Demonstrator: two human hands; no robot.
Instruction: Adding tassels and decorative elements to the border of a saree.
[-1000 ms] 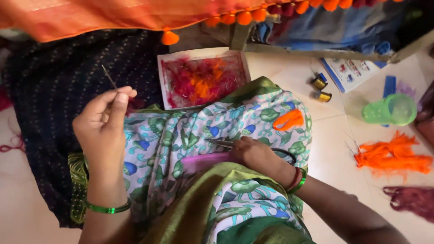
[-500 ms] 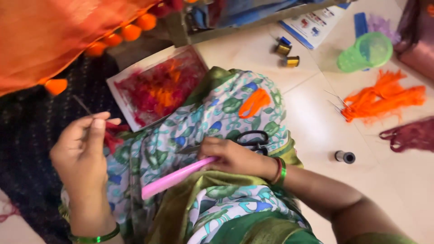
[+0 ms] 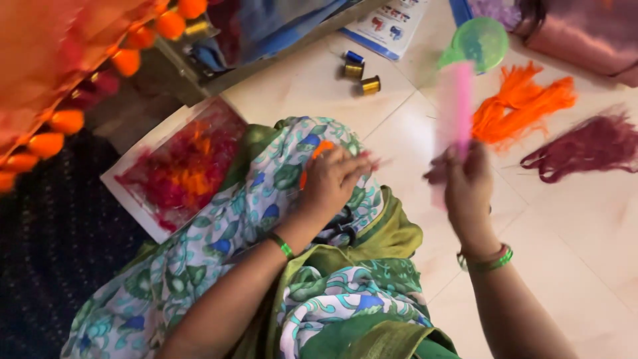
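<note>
R hand grips blurred pink comb upright over floor. L hand pinches orange tuft on lap cloth. Printed white-blue card at top edge, cut off.

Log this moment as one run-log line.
left hand: on floral cloth | right hand: holds pink comb raised, blurred | orange threads: on floor
</note>
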